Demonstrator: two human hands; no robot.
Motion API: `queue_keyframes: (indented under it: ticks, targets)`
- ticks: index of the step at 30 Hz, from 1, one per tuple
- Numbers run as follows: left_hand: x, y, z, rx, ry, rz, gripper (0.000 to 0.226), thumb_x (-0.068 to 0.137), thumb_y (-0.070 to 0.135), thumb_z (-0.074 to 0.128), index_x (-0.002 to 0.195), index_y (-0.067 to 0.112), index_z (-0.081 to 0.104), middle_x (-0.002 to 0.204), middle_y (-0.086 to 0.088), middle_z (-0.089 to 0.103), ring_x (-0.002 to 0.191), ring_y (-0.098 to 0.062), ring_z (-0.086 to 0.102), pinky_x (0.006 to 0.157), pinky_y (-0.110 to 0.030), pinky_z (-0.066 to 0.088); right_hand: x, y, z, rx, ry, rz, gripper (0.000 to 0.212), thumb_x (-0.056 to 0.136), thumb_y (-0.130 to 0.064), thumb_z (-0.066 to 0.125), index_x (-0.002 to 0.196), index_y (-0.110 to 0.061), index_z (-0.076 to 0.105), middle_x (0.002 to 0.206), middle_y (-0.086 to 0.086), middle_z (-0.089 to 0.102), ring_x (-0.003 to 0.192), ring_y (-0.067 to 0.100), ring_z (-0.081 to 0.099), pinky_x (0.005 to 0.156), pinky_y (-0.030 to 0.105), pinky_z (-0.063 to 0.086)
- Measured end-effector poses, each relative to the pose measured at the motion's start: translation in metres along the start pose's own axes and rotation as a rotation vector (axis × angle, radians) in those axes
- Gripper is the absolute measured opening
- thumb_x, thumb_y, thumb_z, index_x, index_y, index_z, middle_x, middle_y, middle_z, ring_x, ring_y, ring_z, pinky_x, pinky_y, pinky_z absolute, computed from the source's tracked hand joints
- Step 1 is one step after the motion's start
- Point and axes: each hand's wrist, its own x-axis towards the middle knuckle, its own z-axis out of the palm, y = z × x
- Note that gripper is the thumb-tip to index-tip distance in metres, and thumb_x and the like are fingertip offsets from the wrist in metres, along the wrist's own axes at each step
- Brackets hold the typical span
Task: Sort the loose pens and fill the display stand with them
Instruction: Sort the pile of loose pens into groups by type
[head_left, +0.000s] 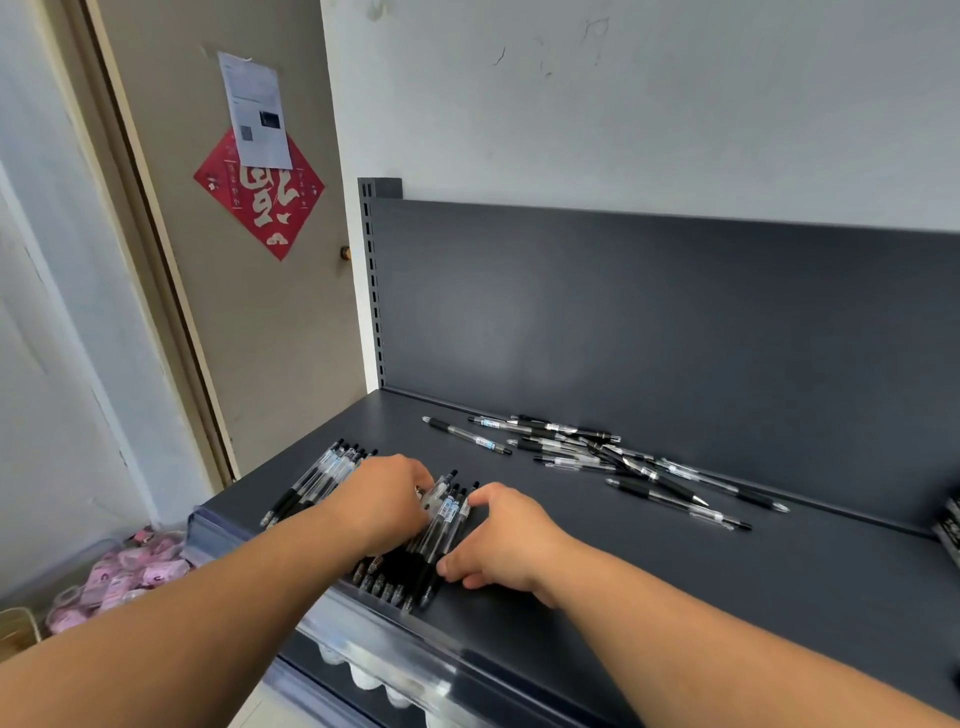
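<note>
Two bare hands square up a row of pens (441, 525) near the front edge of a dark grey display shelf (675, 597). The left hand (384, 499) curls its fingers over the far ends, while the right hand (504, 535) clamps the row's right flank between forefinger and thumb. The job looks best done by pressing the barrels together from both sides and nudging the ends level, with light pressure so that none rolls off the lip. The pens are slim cylinders with clear plastic barrels, black rubbery grips and small white labels. The shelf is smooth matte metal and likely slippery. An aligned batch (317, 483) lies just to the left. A loose pile (613, 457) waits well apart, toward the back panel (623, 312).
</note>
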Motion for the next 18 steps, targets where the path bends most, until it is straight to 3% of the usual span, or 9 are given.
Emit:
queue_keyframes:
  ticks: [4,6,9,11,15,18]
  targets:
    - [-0.001,-0.009,-0.003,0.036,-0.044,-0.005,0.05,0.087,0.023,0.06,0.136,0.027,0.048,0.121,0.0,0.06,0.104,-0.016,0.06,0.086,-0.026,0.05,0.002,-0.005,-0.003,-0.076,0.021,-0.037,0.082,0.069,-0.016,0.085,0.136,-0.019,0.037,0.101,0.008,0.071,0.081,0.021,0.072,0.081,0.038,0.059]
    - [-0.003,-0.01,-0.001,0.051,-0.039,0.025,0.056,0.088,0.035,0.061,0.14,0.03,0.042,0.136,0.0,0.048,0.118,-0.018,0.052,0.097,-0.031,0.046,0.003,-0.009,-0.01,-0.332,0.106,-0.128,0.087,0.063,-0.034,0.088,0.136,-0.023,0.041,0.114,0.0,0.063,0.101,0.019,0.064,0.089,0.034,0.054]
    - [-0.006,-0.014,0.009,0.107,-0.083,0.081,0.076,0.087,0.059,0.052,0.15,0.031,0.019,0.157,0.002,0.018,0.143,-0.021,0.022,0.116,-0.039,0.025,0.008,-0.013,-0.021,-0.553,0.119,-0.23,0.108,0.057,-0.051,0.086,0.146,-0.029,0.029,0.144,-0.004,0.035,0.132,0.016,0.039,0.107,0.033,0.038]
    - [-0.009,-0.018,0.017,0.172,-0.147,0.074,0.083,0.087,0.069,0.04,0.153,0.032,0.004,0.161,0.004,0.0,0.148,-0.021,0.004,0.12,-0.043,0.01,0.01,-0.013,-0.024,-0.597,0.048,-0.231,0.114,0.059,-0.054,0.084,0.15,-0.027,0.02,0.154,-0.004,0.024,0.141,0.017,0.028,0.114,0.032,0.029]
    - [-0.012,-0.026,0.024,0.191,-0.218,0.098,0.085,0.084,0.076,0.02,0.152,0.032,-0.005,0.161,0.003,-0.009,0.148,-0.02,-0.008,0.12,-0.044,0.0,0.013,-0.013,-0.021,-0.642,0.029,-0.238,0.108,0.062,-0.055,0.082,0.149,-0.021,0.028,0.152,-0.002,0.034,0.139,0.016,0.031,0.113,0.029,0.029]
    - [-0.011,-0.03,0.022,0.199,-0.235,0.122,0.106,0.06,0.086,0.0,0.152,0.032,-0.008,0.161,0.004,-0.01,0.148,-0.019,-0.009,0.119,-0.043,-0.001,0.012,-0.014,-0.015,-0.692,0.039,-0.249,0.109,0.061,-0.059,0.081,0.148,-0.02,0.03,0.149,0.0,0.037,0.137,0.018,0.035,0.112,0.031,0.032]
